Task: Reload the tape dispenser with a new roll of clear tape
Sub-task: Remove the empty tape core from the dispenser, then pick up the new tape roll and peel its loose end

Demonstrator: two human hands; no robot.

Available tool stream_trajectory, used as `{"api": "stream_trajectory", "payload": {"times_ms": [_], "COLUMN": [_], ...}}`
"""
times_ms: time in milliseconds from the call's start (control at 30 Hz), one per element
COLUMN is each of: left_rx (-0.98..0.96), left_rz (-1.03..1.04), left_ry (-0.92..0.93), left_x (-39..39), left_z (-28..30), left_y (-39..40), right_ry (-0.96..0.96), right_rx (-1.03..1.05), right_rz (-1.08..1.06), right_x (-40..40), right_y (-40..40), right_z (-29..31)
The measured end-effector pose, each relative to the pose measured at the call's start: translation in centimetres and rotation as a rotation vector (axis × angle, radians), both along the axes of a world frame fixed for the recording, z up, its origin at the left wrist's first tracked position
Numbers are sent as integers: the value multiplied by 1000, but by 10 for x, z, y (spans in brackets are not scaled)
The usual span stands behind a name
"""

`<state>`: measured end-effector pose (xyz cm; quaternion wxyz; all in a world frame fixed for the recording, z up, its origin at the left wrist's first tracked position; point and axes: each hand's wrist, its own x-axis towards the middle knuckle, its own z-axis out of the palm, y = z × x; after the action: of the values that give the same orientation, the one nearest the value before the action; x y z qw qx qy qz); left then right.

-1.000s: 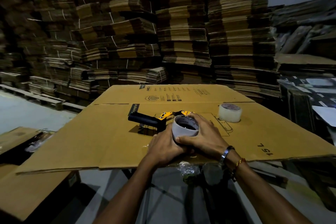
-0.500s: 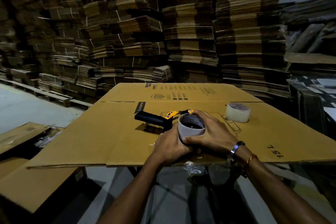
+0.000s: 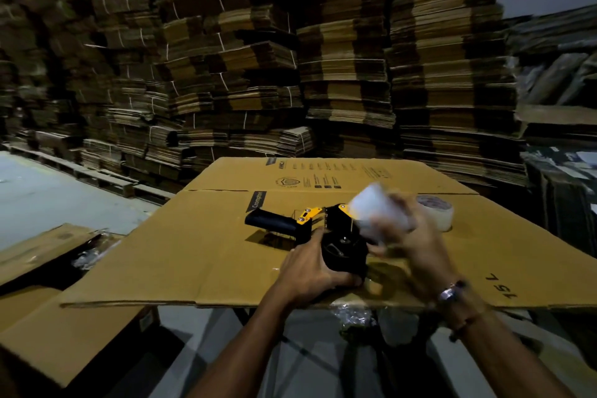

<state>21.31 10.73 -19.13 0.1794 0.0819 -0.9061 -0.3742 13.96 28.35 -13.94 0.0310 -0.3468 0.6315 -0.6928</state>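
Curled round the black wheel housing of the tape dispenser (image 3: 323, 236), the left hand (image 3: 310, 271) pins it flat on the cardboard sheet (image 3: 200, 252), while the right hand (image 3: 410, 236) grips a pale, motion-blurred tape roll (image 3: 374, 210) just above and right of that housing. Beyond the left hand's grip, the dispenser's handle points away to the left, and a printed strip beside it reads "Crompton"; further print on the far flap is too small to read, and "15L" shows upside down near the right wrist. A second roll (image 3: 436, 212) stands on the sheet just behind the right hand. Open cardboard stretches left of the handle; the sheet's near edge lies right under both wrists. Half a second ago the pale roll sat on the dispenser with both hands round it; now it is lifted off, baring the hub.
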Motion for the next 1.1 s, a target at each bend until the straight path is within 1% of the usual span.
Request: {"api": "stream_trajectory", "payload": {"times_ms": [33, 67, 100, 167, 200, 367, 433, 533, 667, 700, 767, 867, 967, 1033, 1100], "left_rx": [-2, -5, -8, -25, -38, -65, -60, -13, 9, 6, -14, -55, -100, -136, -179], "left_rz": [11, 18, 24, 54, 73, 141, 142, 134, 148, 151, 175, 231, 289, 310, 326], "left_ry": [-13, -23, -35, -34, -28, -1, 12, 58, 100, 101, 110, 115, 118, 127, 148], "left_x": [-2, -3, -4, -3, -1, 1, 1, 2, 1, 0, -1, -3, -6, -7, -6], "left_z": [0, 1, 2, 5, 5, 4, 4, 3, 2, 1, 0, -4, -8, -10, -11], "left_y": [0, 1, 3, 7, 8, 10, 11, 9, 8, 8, 8, 8, 5, 5, 7], "right_ry": [-103, -107, -68, 9, 3, -82, -57, 57, 317, 357, 392, 403, 392, 327, 264], "right_rx": [-155, -204, -186, -83, -35, 220, 303, 506, 829, 885, 954, 984, 973, 870, 713], "right_rz": [22, 15, 6, -19, -26, -23, -33, -106, -336, -374, -370, -364, -380, -341, -319], "right_x": [-4, -10, -11, -11, -10, -5, -8, -22, -41, -43, -42, -40, -34, -31, -34], "right_y": [8, 13, 17, 16, 14, 27, 35, 45, 46, 45, 41, 36, 35, 35, 39], "right_z": [15, 31, 44, 58, 58, 24, 12, -2, -19, -23, -32, -44, -43, -40, -37]}}
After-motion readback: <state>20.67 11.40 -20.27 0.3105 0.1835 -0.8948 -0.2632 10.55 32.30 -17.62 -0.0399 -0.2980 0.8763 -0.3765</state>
